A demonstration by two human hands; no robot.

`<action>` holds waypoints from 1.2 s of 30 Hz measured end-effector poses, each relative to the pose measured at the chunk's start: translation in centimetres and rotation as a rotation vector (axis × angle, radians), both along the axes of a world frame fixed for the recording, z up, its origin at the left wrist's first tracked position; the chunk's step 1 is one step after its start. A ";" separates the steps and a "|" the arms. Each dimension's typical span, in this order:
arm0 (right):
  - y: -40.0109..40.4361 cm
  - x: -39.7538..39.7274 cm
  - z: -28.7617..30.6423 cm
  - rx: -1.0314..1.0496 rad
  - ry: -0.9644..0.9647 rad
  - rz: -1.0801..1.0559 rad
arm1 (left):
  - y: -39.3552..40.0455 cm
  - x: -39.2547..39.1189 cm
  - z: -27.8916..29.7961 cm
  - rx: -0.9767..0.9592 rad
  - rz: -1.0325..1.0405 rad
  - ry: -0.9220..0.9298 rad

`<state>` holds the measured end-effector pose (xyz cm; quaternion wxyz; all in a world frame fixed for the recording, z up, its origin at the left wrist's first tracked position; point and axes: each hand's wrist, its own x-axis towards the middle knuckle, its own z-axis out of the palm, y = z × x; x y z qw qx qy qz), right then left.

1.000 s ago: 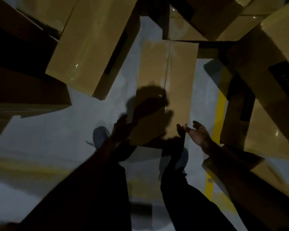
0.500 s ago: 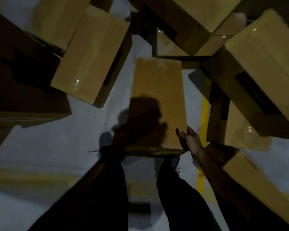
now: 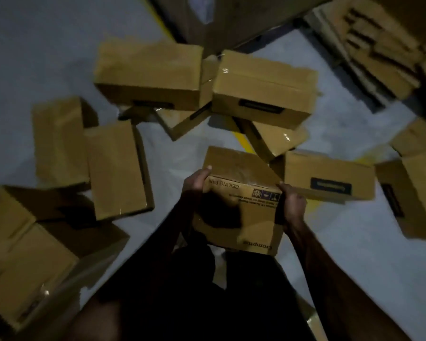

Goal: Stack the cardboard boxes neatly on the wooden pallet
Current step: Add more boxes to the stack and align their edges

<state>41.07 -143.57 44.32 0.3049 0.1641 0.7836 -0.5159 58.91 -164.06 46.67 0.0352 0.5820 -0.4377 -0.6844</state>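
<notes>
From the head view I see a box (image 3: pixel 241 207) held up in front of me, off the floor (image 3: pixel 354 242). My left hand (image 3: pixel 194 179) grips its left top corner, fingers curled over the edge. My right hand (image 3: pixel 292 201) grips the right side, thumb on the top corner and fingers wrapped round the side. The box is tipped, with its printed face toward me. The words on it read upside down: "CEILING FAN" near the top and "Crompton" near the bottom.

More boxes lie all around on the gray floor. Two boxes (image 3: pixel 148 75) (image 3: pixel 263 84) sit side by side past the held box, on top of others. Two more (image 3: pixel 59 141) (image 3: pixel 116 168) lie close together on the left. One box (image 3: pixel 330 178) lies just beside my right hand. A pile (image 3: pixel 30 247) sits at the lower left.

A pallet (image 3: pixel 369 50) shows at the top right, blurry. A yellow line (image 3: pixel 241 140) runs on the floor under the boxes.

The picture is dark and a bit smeared.
</notes>
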 end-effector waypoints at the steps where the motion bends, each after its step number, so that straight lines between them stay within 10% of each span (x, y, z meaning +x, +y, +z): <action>1: 2.0 0.7 1.1 -0.014 0.029 -0.077 | 0.6 -0.7 1.5 -0.018 -0.097 0.037; 22: 31.5 29.4 12.4 -0.085 0.444 -1.226 | 29.3 -2.6 15.4 -0.150 -1.333 0.472; 36: 32.6 42.5 13.3 0.047 0.493 -1.850 | 43.5 -0.2 15.7 0.074 -1.920 0.571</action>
